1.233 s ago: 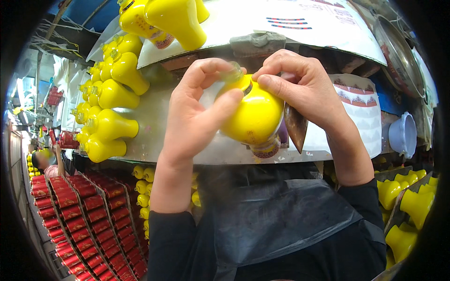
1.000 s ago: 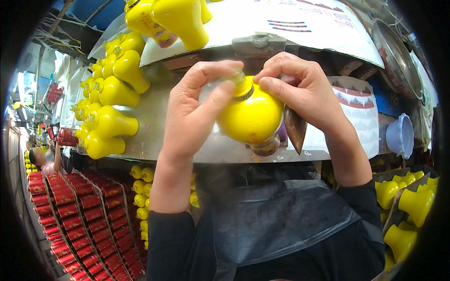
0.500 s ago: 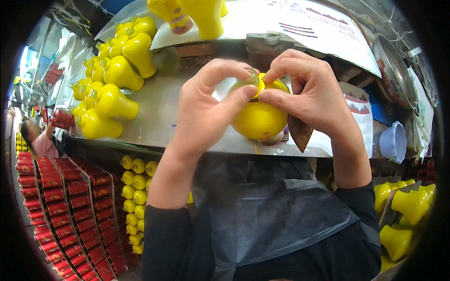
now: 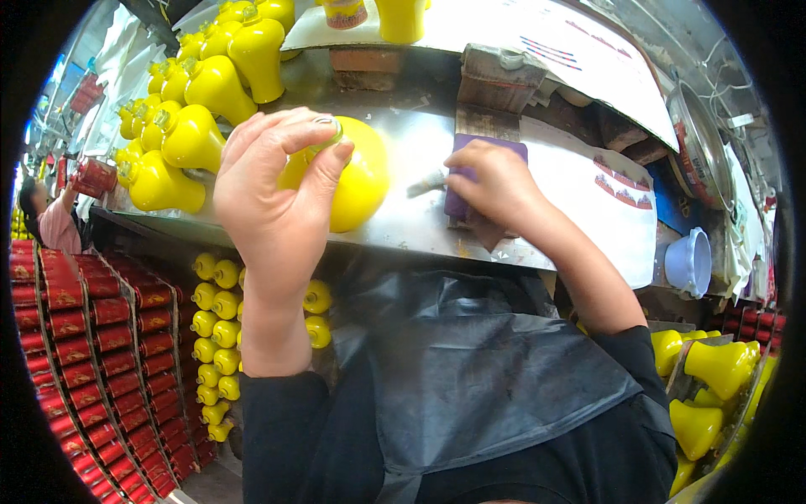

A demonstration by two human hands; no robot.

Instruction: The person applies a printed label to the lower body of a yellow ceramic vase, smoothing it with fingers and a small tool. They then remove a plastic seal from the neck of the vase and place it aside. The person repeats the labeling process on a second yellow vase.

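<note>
My left hand [image 4: 281, 172] pinches the clear neck of a glossy yellow bottle [image 4: 361, 189] between thumb and fingertips. The bottle stands at the front left of the metal worktop, its far side partly covered by my hand. To the right, my right hand [image 4: 491, 185] is closed around a small knife; its brown pointed blade [image 4: 489, 233] shows below the palm. A pale grey end, blurred, sticks out from the fingers on the left. Beneath this hand lies a purple pad [image 4: 516, 149] on a wooden block.
Yellow bottles [image 4: 191, 139] cluster at the worktop's left; more fill racks below and at right. Bricks [image 4: 365, 67] prop a white board [image 4: 470, 21]. Printed label sheets [image 4: 588, 202] and a lilac bucket [image 4: 688, 262] are at right. Red boxes [image 4: 109, 336] stack lower left, a person behind.
My hands have parted. The left has carried the yellow bottle leftward by its neck, while the right has let go of the bottle and moved over the purple pad with the knife.
</note>
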